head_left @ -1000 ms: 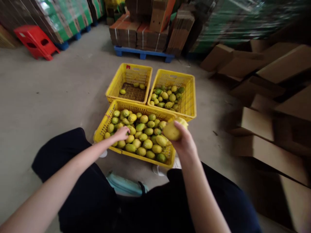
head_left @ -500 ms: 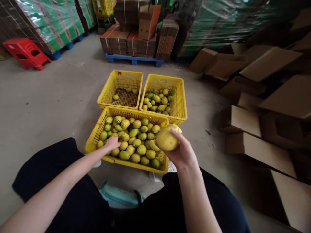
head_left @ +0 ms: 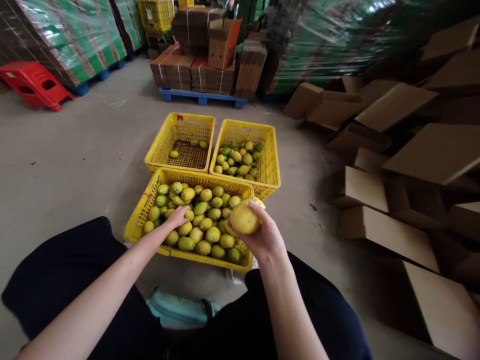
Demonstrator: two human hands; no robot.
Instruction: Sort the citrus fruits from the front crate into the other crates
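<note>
A big yellow lemon (head_left: 243, 219) sits up in the right hand (head_left: 268, 235), held above the right end of the near crate (head_left: 138, 220). That grip is wrapped round the fruit, thumb along its upper side, and a paler yellow bit pokes out just behind the thumb; whether that is a second fruit I can't make out from here.

The left hand (head_left: 177, 218) is down inside the same crate, toward its left side, fingers against a smaller lemon (head_left: 189, 215). I cannot tell whether that grip has closed on it or only touches it. All about lie loose lemons (head_left: 213, 234), yellow through to green, spread across the crate from end to end.

Just beyond stand two more yellow crates, side by side on the concrete floor (head_left: 93, 145). The far left crate (head_left: 159, 156) has three lemons on its dark mesh bottom; the far right crate (head_left: 269, 157) has a good heap, some quite green.

This side of the near crate, between the person's dark-clad legs, there's a teal thing (head_left: 176, 307), partly covered. Farther off are a red stool (head_left: 37, 82), a blue pallet (head_left: 202, 97) stacked with bundled cardboard (head_left: 172, 67), and, to the right, a jumble of open cartons (head_left: 397, 240).
</note>
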